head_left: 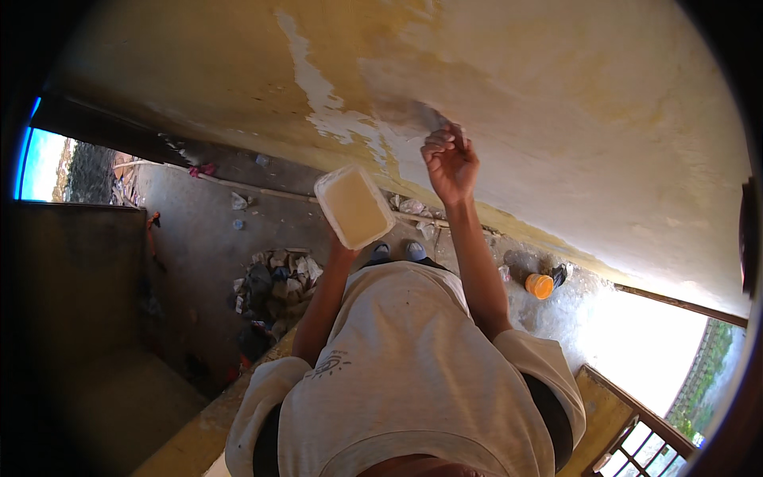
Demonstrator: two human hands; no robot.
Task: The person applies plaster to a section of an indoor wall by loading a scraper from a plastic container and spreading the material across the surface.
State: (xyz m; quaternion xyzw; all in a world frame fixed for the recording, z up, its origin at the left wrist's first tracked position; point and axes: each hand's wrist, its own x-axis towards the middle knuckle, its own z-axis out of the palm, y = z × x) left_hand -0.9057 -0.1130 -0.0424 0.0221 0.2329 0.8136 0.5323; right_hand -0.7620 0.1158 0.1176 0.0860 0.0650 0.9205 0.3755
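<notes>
A bare, unfinished-looking room: patchy wall (517, 103) by the right hand (452, 167), debris (274, 288) (a heap) below the left hand (343, 249).

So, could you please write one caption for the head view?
Left hand holding a pale tub, right hand raised near a patchy wall.

Glare whites out the right opening (645, 338); lower left is dim.

Two hands (345, 250) (453, 171) in play, one pale tub (333, 213), one orange bucket (540, 287), one rubbish heap (278, 288), and two shoes (381, 251) (415, 251), as far as this dimness allows!
</notes>
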